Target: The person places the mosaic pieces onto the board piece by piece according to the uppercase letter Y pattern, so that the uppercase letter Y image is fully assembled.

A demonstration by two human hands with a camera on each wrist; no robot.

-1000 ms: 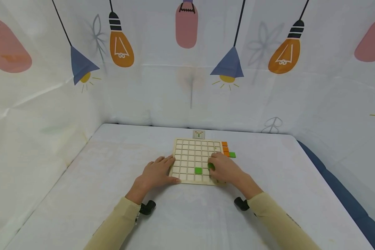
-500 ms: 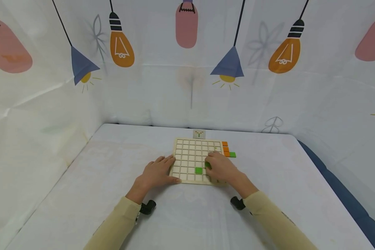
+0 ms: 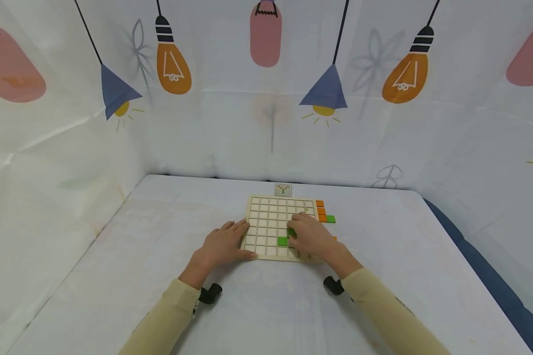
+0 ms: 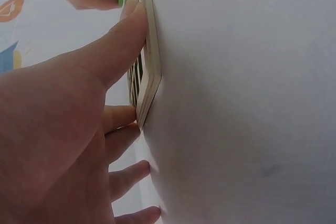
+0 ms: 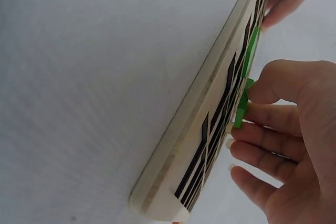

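A pale wooden grid board (image 3: 266,215) lies flat on the table. My right hand (image 3: 312,235) is over its right half, pinching a small green square tile (image 5: 243,103) between thumb and fingers; in the right wrist view the tile is tilted, close over the grid. Just left of it, another green tile (image 3: 282,241) sits in a cell near the front. My left hand (image 3: 224,244) rests at the board's left edge with straight fingers spread. Its thumb (image 4: 123,38) presses on the front rim near the corner.
Several orange tiles (image 3: 321,211) stand along the board's right edge, with a green tile (image 3: 330,219) beside them. A bit of orange shows past the right wrist. Behind the board lies a small card with a printed grid pattern (image 3: 283,190). White cloth covers the table (image 3: 266,305).
My right hand has moved a little left over the board with the pinched green tile, nearer the seated green one. It uncovers a bit of orange at the right. My left hand stays put.
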